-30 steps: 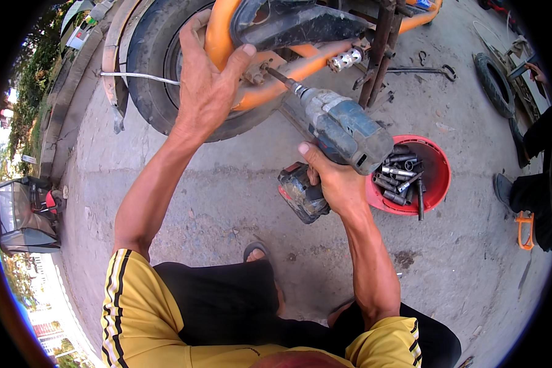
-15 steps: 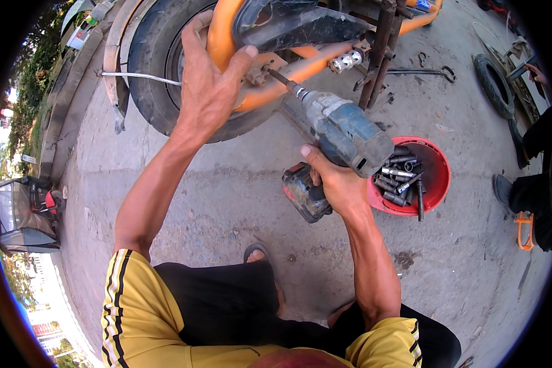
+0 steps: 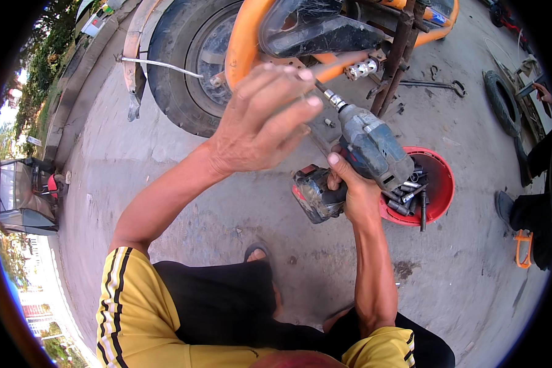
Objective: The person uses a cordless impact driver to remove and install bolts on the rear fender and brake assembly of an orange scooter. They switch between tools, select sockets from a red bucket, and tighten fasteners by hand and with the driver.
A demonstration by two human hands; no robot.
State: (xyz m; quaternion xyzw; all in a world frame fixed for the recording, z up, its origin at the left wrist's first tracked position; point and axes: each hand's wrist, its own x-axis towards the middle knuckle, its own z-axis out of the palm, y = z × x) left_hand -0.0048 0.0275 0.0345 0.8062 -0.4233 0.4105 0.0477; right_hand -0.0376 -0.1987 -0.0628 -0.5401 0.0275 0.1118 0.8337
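Note:
My right hand point(image 3: 360, 193) is wrapped round the grip of a cordless impact driver point(image 3: 377, 144), a worn blue-grey tool with a black and red battery point(image 3: 318, 195). Its silver chuck and dark bit point up and left toward an orange tubular frame point(image 3: 242, 46). My left hand point(image 3: 260, 119), a little blurred, hovers in front of that frame near the bit's tip. Its fingers are loosely bent and apart, with nothing visible in them. Behind the hand, part of the frame and the bracket on it are hidden. A small metal piece point(image 3: 329, 122) lies on the ground beside the chuck.
A wheel with a black tyre point(image 3: 172, 80) stands left of the frame, a metal rod beside it. At right, a red bowl point(image 3: 438, 202) holds several dark sockets. A rusty upright stand point(image 3: 398, 55), loose tyre point(image 3: 500, 95) and another person's legs point(image 3: 527, 205) are farther right.
My left hand has come off the orange frame and moved right toward the bit. The driver has shifted slightly right and down, its bit now apart from the bracket. The view has shifted a little.

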